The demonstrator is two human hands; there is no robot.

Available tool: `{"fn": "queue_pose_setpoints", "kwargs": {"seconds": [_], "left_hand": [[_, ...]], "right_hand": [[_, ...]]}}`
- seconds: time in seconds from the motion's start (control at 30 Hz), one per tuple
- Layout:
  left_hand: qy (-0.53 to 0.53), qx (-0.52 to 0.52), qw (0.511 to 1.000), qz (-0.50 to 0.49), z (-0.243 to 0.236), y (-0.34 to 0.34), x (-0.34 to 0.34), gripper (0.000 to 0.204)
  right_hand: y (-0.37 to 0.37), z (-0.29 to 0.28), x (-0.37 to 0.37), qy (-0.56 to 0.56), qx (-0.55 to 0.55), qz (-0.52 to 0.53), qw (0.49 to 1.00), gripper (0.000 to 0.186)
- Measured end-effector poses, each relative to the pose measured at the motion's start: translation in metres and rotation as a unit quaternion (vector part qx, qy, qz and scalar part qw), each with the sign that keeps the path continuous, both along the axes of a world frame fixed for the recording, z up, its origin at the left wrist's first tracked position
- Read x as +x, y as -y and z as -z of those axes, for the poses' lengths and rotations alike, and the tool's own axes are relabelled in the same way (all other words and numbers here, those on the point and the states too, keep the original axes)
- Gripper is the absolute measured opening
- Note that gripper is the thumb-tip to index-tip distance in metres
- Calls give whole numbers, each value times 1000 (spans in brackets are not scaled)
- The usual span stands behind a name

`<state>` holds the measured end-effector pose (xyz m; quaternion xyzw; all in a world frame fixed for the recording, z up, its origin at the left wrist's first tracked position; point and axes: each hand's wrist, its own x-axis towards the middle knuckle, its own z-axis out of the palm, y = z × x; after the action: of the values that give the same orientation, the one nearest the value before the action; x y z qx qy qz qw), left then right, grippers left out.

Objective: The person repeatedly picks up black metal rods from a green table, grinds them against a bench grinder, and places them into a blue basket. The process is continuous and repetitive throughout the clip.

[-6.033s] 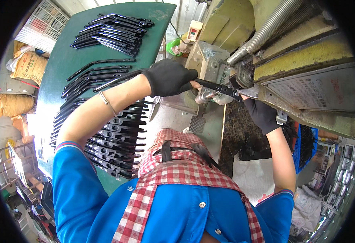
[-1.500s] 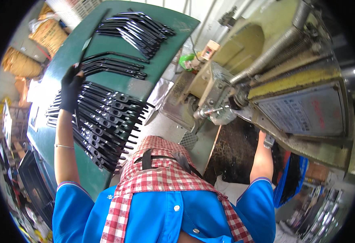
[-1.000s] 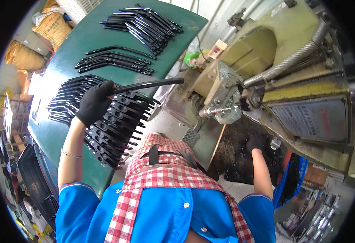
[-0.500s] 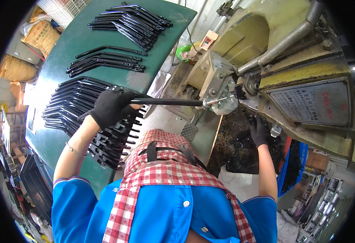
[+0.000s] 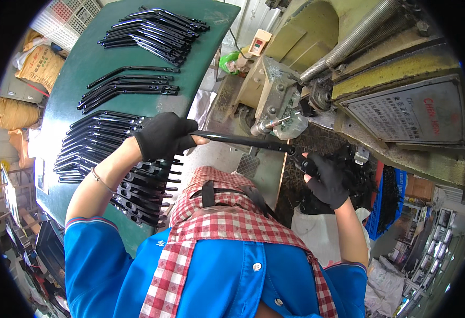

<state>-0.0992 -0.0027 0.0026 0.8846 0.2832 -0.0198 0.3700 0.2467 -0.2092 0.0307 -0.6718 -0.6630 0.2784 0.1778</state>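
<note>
My left hand (image 5: 166, 137), in a black glove with bare fingertips, is closed around one end of a glossy black metal tube (image 5: 243, 140). The tube lies nearly level across my front, its right end slightly lower. At that end my right hand (image 5: 328, 181), gloved the same way, pinches a small black part (image 5: 299, 158) against or into the tube's tip; I cannot tell which. Just above the tube is the machine's round metal fixture (image 5: 264, 127), with clear plastic wrap (image 5: 291, 127) beside it. A heap of small black parts (image 5: 349, 168) lies behind my right hand.
Rows of bent black tubes (image 5: 97, 139) cover much of the green table (image 5: 190, 87) at left. A large greenish machine (image 5: 402, 100) with a metal hose (image 5: 351, 40) stands at right. Below it is a blue crate (image 5: 388, 204). A red-buttoned switch box (image 5: 259, 42) hangs behind.
The tube's right end has come down away from the fixture. My right hand has moved from the heap of small parts to the tube's tip, now with a small black part in its fingers.
</note>
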Motion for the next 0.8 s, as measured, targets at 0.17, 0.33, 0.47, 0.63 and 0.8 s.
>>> {"fn": "queue_pose_setpoints", "kwargs": {"seconds": [0.17,0.33,0.47,0.63,0.8], "left_hand": [[-9,-14,998,54,0,-4,-2,51],[1,-17,995,101,-8,-6,7,50],[-52,-13,995,87,-7,-4,8,48],[-26,-86,992,92,17,1,4,50],[-45,-35,996,72,-5,-12,19,51]], "right_hand": [[-9,-8,-2,226,54,-55,971,39],[-24,-13,-10,149,-17,-63,987,43],[-38,-30,-20,99,-141,-25,985,39],[-32,-9,-15,193,23,-77,978,45],[-42,-13,-11,212,60,-68,973,42]]}}
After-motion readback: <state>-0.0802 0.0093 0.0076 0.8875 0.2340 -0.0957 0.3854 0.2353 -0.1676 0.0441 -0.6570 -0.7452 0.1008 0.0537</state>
